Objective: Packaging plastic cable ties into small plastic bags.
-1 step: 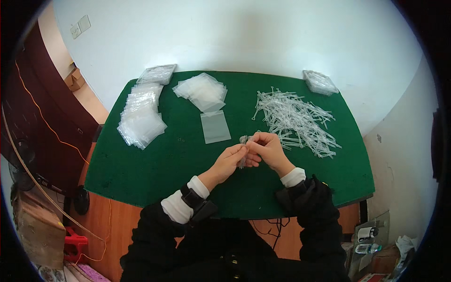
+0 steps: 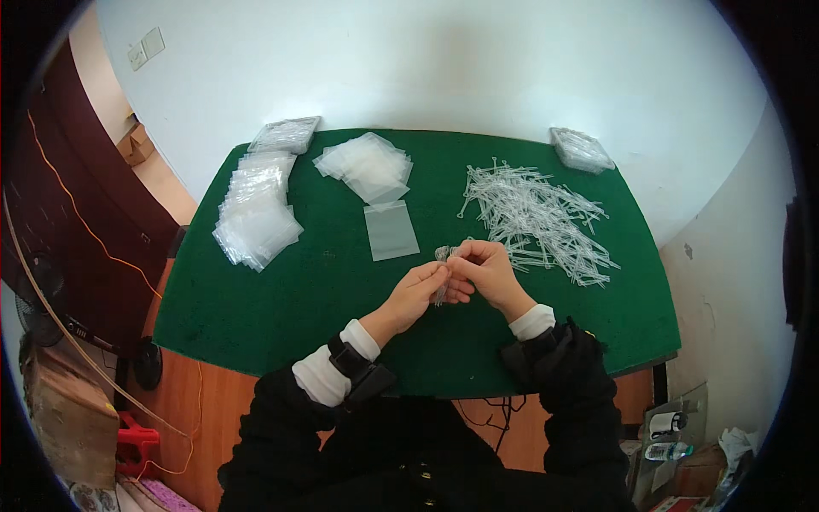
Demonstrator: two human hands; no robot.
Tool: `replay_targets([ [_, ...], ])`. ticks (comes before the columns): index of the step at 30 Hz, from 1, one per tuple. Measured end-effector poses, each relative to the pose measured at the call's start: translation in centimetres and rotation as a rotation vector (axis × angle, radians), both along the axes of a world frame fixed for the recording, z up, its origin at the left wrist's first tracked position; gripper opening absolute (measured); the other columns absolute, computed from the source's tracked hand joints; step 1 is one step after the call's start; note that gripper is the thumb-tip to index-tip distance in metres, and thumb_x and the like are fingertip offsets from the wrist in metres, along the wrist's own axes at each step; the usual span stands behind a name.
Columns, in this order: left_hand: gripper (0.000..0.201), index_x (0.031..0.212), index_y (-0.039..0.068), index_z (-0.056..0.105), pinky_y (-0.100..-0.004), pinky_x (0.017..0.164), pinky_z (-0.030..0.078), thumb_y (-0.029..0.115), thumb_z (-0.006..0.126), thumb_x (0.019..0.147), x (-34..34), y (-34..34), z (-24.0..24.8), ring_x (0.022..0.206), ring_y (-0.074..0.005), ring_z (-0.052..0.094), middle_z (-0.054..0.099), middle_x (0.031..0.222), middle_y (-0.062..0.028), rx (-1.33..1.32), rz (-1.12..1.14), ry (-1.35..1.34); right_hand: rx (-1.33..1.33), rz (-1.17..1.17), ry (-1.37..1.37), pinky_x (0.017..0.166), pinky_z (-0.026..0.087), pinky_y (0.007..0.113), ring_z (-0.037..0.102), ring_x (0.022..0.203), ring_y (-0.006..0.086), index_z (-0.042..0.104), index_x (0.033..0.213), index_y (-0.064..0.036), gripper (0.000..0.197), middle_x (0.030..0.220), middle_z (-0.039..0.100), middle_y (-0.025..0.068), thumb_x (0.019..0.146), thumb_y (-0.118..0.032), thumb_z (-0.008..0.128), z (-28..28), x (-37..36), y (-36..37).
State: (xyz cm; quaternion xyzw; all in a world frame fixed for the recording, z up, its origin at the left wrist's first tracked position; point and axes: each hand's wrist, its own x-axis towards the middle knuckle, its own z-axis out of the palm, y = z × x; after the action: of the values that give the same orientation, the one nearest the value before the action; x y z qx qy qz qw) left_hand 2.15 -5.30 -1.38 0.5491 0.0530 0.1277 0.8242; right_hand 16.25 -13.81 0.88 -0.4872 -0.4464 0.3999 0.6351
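Observation:
Above the near middle of the green table, my left hand (image 2: 418, 290) is closed around a small bundle of clear plastic sticks (image 2: 441, 253) with looped ends. The lower ends of the bundle poke out below the thumb. My right hand (image 2: 485, 271) pinches at the top of the same bundle, its fingertips partly hidden. Just beyond the hands to the right lies a loose heap of similar clear sticks (image 2: 537, 222). A single flat clear bag (image 2: 392, 232) rests on the cloth ahead of my left hand, touching a pile of clear bags (image 2: 367, 166) behind it.
On the left of the green table (image 2: 324, 316) spreads an overlapping row of clear bags (image 2: 256, 218). Behind it sits a stack of filled bags (image 2: 286, 135); another filled stack (image 2: 582, 150) is at the far right corner. A white wall (image 2: 444, 68) borders the back edge.

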Motion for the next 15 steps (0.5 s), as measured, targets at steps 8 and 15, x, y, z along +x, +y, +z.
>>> replay_targets([
  [8, 0.035, 0.109, -0.001, 0.048, -0.0315, 0.080, 0.046, 0.026, 0.030, 0.097, 0.0, -0.1, 0.1, 0.088, -0.0210, 0.059, 0.059, 0.099, -0.0132, -0.017, 0.004, 0.015, -0.034, 0.009, 0.036, 0.053, 0.041, 0.020, 0.049, 0.057, 0.0052, 0.060, 0.076, 0.0016, 0.007, 0.066, 0.057, 0.0011, 0.079, -0.004, 0.061, -0.7, 0.5, 0.3],
  [15, 0.035, 0.108, -0.001, 0.048, -0.0310, 0.080, 0.046, 0.026, 0.030, 0.097, 0.0, -0.2, 0.2, 0.088, -0.0204, 0.059, 0.059, 0.098, -0.0129, -0.006, 0.007, 0.003, -0.035, 0.024, 0.049, 0.054, 0.041, 0.020, 0.050, 0.058, 0.0056, 0.060, 0.076, 0.0014, 0.007, 0.067, 0.058, 0.0015, 0.079, -0.004, 0.061, -1.1, 0.7, 0.3],
])
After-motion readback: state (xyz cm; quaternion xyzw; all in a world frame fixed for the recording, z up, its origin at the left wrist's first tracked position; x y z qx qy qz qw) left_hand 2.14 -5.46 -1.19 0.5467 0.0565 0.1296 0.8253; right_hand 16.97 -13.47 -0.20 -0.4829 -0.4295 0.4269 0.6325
